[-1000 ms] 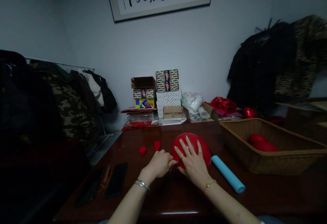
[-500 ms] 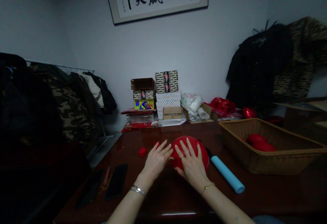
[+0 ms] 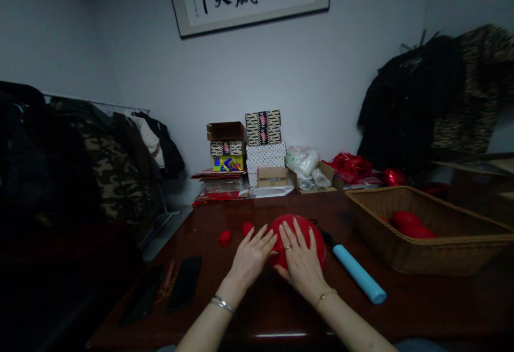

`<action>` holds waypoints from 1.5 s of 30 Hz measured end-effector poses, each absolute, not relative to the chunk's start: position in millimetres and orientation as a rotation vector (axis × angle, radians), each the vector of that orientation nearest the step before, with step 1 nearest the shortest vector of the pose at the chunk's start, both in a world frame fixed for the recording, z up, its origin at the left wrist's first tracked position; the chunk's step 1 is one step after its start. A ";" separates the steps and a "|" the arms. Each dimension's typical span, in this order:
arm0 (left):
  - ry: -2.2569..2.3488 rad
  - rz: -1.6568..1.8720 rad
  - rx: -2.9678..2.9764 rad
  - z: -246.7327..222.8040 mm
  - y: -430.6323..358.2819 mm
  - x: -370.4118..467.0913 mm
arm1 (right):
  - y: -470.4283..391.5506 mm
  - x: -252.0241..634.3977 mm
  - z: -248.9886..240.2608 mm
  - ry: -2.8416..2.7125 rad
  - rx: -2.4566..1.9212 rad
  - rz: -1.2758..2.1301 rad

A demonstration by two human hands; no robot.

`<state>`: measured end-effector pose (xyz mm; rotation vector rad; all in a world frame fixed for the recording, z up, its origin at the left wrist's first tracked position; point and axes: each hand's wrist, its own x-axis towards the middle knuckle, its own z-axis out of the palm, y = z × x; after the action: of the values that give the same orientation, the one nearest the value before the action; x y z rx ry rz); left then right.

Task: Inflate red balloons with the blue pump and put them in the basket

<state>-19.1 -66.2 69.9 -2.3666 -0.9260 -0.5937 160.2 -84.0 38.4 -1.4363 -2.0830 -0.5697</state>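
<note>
A round, smooth red balloon (image 3: 289,224) lies on the dark table in front of me. My right hand (image 3: 302,253) rests on it, palm down with the fingers spread over its near face. Against its left side lies my left hand (image 3: 252,258), fingers stretched out and slanting toward the balloon's edge. The balloon's near underside is hidden behind the hands. Just left of my left fingertips are small red lumps, one (image 3: 225,238) farther left and another (image 3: 248,228) closer. Right of the balloon lies a light blue tube (image 3: 359,273) with a black end.
On the right stands a wicker basket (image 3: 421,258) with red balloons (image 3: 415,231) inside. Two dark flat phone-like things, one of them a black slab (image 3: 184,283), lie at the left. Stacked boxes (image 3: 265,162) and a plastic bag (image 3: 303,160) stand beyond the table's far edge.
My left hand has shifted slightly right, farther onto the balloon's side. One red lump near its fingertips shows more fully. My right hand stays spread on the balloon.
</note>
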 end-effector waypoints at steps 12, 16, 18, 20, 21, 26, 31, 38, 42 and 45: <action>-0.953 -0.727 -2.448 63.8 -68.1 -19.7 | -89.1 161.1 35.9 -2.068 -1.379 -0.470; -0.943 -0.773 -2.445 62.8 -69.2 -17.9 | -88.4 161.3 33.5 -2.049 -1.360 -0.400; -0.920 -0.781 -2.448 63.7 -69.9 -17.5 | -87.6 162.0 32.6 -2.047 -1.351 -0.350; -0.879 -0.791 -2.455 65.2 -70.3 -17.8 | -86.9 163.1 32.8 -2.050 -1.352 -0.299; -0.855 -0.798 -2.459 65.9 -70.5 -18.2 | -86.9 163.7 33.4 -2.054 -1.357 -0.275; -0.799 -0.830 -2.486 68.6 -70.9 -20.3 | -89.2 166.7 38.7 -2.079 -1.380 -0.221; -0.802 -0.818 -2.513 71.7 -72.7 -21.7 | -89.6 168.6 37.2 -2.096 -1.354 -0.248; -0.768 -0.875 -2.498 67.4 -72.4 -22.0 | -89.5 168.3 34.0 -2.092 -1.310 -0.269; -0.800 -0.871 -2.487 63.4 -72.2 -21.6 | -93.4 168.8 36.3 -2.077 -1.361 -0.227; -0.791 -0.883 -2.485 65.0 -74.0 -20.1 | -95.1 169.7 38.9 -2.086 -1.386 -0.175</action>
<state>-20.1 -74.0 65.0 -2.4845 -0.7908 -0.8827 169.7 -95.1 38.9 -1.3857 -2.0862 -0.1750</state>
